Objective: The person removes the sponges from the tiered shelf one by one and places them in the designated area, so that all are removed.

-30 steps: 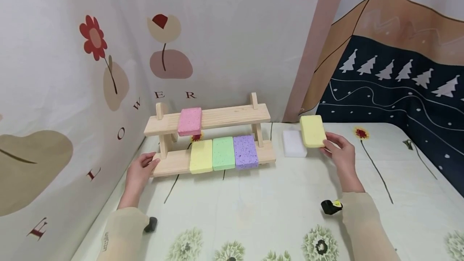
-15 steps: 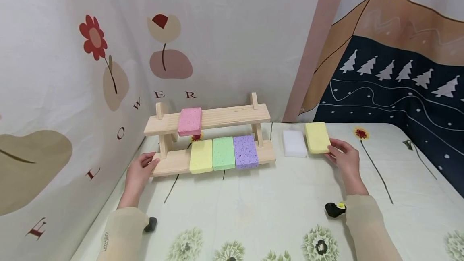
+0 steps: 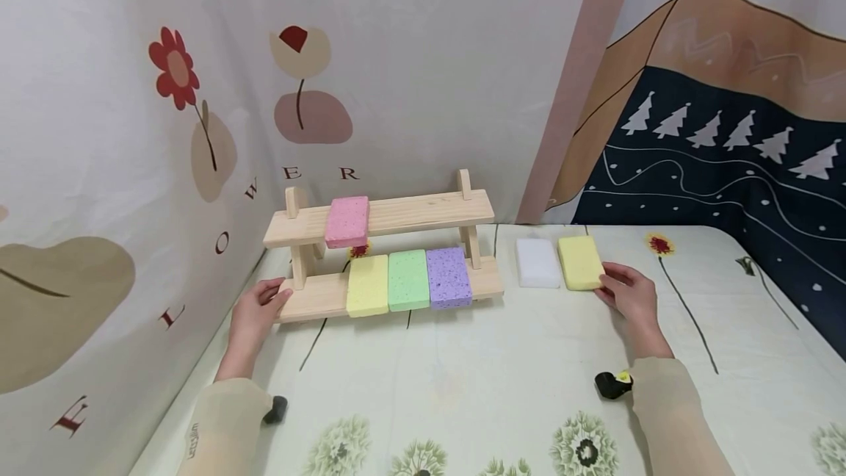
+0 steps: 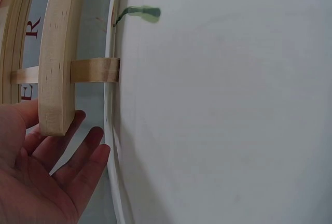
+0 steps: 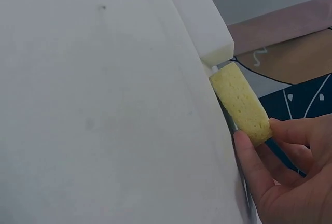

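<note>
My right hand (image 3: 628, 296) pinches the near right corner of a yellow sponge (image 3: 580, 263), low at the table just right of a white sponge (image 3: 537, 263). In the right wrist view the thumb and fingers sit on opposite faces of the yellow sponge (image 5: 241, 102). At the left, my left hand (image 3: 254, 318) grips the left end of the lower plank (image 3: 317, 296) of a two-tier wooden rack, thumb on one face and fingers on the other. On that plank stand another yellow sponge (image 3: 368, 285), a green sponge (image 3: 408, 280) and a purple sponge (image 3: 449, 278).
The rack's upper plank (image 3: 423, 211) bears a pink sponge (image 3: 346, 222) near its left end. Behind the rack hangs a printed cloth wall (image 3: 423, 79), and a dark tree-patterned cloth (image 3: 727, 160) rises at the right. A flower-print cloth covers the table (image 3: 476, 373).
My right hand has moved right and toward me, lowering the yellow sponge from overlapping the white sponge to beside it. The left hand keeps its grip on the rack.
</note>
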### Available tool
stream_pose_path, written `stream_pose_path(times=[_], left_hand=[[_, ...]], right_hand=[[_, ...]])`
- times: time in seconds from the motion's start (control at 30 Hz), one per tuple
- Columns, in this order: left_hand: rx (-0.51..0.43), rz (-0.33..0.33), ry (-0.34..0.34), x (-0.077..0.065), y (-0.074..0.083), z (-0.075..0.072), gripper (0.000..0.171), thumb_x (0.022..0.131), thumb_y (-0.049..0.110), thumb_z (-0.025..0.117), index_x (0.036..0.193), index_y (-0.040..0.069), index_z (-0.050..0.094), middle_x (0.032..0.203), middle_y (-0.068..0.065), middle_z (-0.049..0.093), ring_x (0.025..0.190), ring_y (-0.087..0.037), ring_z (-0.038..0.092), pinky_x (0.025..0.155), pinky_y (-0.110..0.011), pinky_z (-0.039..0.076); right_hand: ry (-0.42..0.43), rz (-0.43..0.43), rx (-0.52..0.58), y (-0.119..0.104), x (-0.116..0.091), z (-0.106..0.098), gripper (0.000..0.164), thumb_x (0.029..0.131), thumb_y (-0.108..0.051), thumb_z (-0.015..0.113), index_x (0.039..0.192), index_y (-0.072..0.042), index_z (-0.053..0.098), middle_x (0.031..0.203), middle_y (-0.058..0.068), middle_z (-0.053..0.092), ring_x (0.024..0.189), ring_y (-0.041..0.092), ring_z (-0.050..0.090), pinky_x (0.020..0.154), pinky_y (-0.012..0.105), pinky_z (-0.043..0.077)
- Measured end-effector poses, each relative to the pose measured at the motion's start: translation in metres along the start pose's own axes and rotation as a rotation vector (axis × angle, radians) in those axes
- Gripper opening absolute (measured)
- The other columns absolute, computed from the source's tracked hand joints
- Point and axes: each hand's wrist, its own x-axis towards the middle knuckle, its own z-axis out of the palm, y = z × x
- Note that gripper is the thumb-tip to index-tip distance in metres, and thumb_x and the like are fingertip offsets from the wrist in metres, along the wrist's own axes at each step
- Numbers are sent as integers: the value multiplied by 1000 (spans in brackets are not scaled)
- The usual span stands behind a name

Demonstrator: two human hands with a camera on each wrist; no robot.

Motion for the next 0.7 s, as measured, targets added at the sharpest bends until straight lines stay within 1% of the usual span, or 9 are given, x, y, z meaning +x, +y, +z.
stream_pose_path(times=[0.1,0.2,0.33,0.5,0.7], left_hand=[[1,1,0,0,1,0,48,103,28,55,146,7,48,146,-23,52,131,-38,54,105,-48,50],[6,-1,0,-1,1,0,48,103,27,55,145,6,48,146,-23,52,130,-38,55,104,-48,51],[10,-6,3,-2,1,0,48,103,28,55,145,6,48,146,-24,53,129,-38,56,103,-48,51],[6,-16,5,0,0,1,49,103,28,56,146,7,48,146,-23,52,131,-38,54,105,-48,50],[8,-27,11,0,1,1,49,103,29,56,146,7,47,147,-23,51,133,-38,52,106,-49,49]], right_hand=[[-2,-16,-17,0,-1,0,45,102,-11,53,146,-3,46,141,16,51,73,-10,57,72,10,56],[-3,-22,-48,1,-1,-1,46,102,-11,52,147,-3,46,144,18,49,74,-10,56,72,10,56],[3,-26,-95,3,1,-1,46,103,-11,52,147,-4,46,148,21,47,82,-5,57,70,9,55],[14,-38,-117,4,1,-1,45,102,-10,52,147,-4,47,148,23,48,86,-1,58,68,7,54],[18,-58,-123,2,0,-3,45,101,-8,53,146,-2,48,147,24,50,80,-6,55,69,7,54]])
